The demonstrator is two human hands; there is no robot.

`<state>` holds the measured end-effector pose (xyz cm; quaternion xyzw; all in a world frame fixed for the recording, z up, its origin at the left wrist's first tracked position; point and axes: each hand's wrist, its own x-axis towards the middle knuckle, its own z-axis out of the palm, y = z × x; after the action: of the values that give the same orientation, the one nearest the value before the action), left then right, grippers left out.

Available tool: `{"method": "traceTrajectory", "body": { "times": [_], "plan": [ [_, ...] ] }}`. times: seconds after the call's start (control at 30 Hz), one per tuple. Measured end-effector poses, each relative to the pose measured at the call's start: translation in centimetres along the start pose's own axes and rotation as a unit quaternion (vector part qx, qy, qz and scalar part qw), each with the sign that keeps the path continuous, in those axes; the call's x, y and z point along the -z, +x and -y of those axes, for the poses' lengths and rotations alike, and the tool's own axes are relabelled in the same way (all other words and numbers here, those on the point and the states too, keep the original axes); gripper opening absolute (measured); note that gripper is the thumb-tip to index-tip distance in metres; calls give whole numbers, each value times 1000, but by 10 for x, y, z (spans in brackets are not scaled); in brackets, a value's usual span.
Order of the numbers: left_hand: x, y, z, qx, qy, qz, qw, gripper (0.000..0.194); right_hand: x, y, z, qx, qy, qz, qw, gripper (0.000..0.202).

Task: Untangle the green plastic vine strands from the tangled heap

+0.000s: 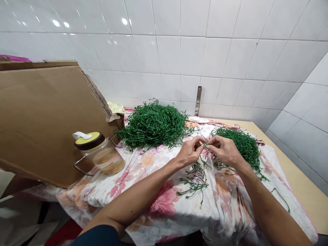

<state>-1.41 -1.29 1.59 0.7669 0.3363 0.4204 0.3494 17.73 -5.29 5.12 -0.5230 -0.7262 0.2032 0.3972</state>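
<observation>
My left hand and my right hand meet over the cloth, fingertips pinched close together on a thin green stem. What exactly lies between the fingertips is partly hidden. Just below them, a small loose bunch of green stems with knobbed ends is spread on the cloth. Behind my left hand rises a large tangled heap of the same green stems. A second, flatter pile of green stems lies beyond and to the right of my right hand, partly covered by it.
A floral cloth covers most of the wooden table. To the left stand a jar with a yellow-and-brown lid and a large cardboard box. A metal strip stands against the white tiled wall.
</observation>
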Motion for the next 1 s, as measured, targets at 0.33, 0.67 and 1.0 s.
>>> {"method": "traceTrajectory", "body": {
  "times": [0.33, 0.67, 1.0],
  "plan": [
    [4, 3, -13, 76, -120, 15, 990, 21, 6, 2, -6, -20, -1, 30, 999, 14],
    [1, 5, -6, 92, -108, 19, 990, 32, 8, 1, 0, -7, -47, 60, 997, 17],
    [-3, 0, -1, -38, 55, -41, 997, 14, -9, 1, -5, 20, -97, 25, 995, 18]
  ]
}}
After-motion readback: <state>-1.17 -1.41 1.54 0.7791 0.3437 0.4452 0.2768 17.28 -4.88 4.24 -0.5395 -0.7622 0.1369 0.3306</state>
